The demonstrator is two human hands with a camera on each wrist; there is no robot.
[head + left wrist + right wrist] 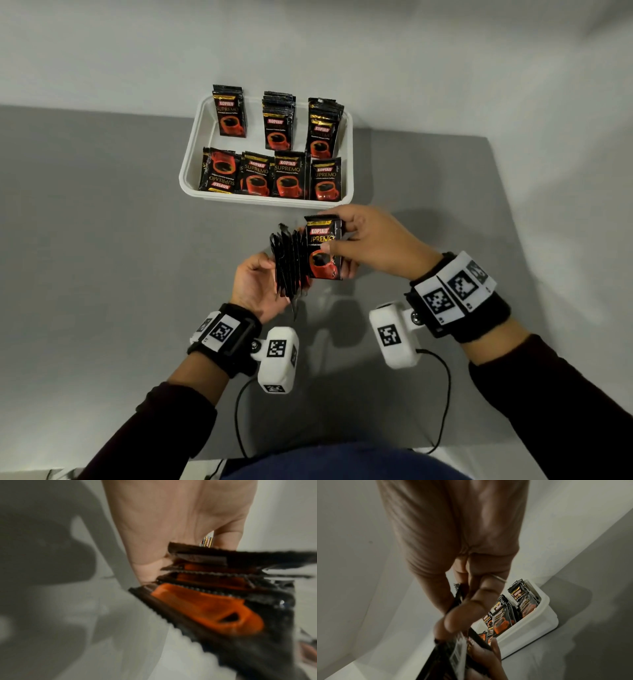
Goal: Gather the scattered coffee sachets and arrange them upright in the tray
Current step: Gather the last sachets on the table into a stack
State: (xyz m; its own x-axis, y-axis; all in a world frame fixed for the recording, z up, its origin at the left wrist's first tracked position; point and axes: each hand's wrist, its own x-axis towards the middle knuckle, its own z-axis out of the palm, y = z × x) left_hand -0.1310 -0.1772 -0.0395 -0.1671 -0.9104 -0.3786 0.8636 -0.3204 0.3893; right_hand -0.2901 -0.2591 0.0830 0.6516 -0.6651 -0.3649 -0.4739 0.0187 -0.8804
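Your head view is evenly but dimly lit, with soft shadows of the wrist units falling on the grey table (102,240) toward you, and its edges bow outward. Your left wrist view is heavily blurred, perhaps by motion; the sachets (214,601) smear. The right wrist view is dim, its foreground unfocused.

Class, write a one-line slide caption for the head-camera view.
Both hands, left and right, hold a bundle of sachets above the grey table, near the tray of upright sachets.
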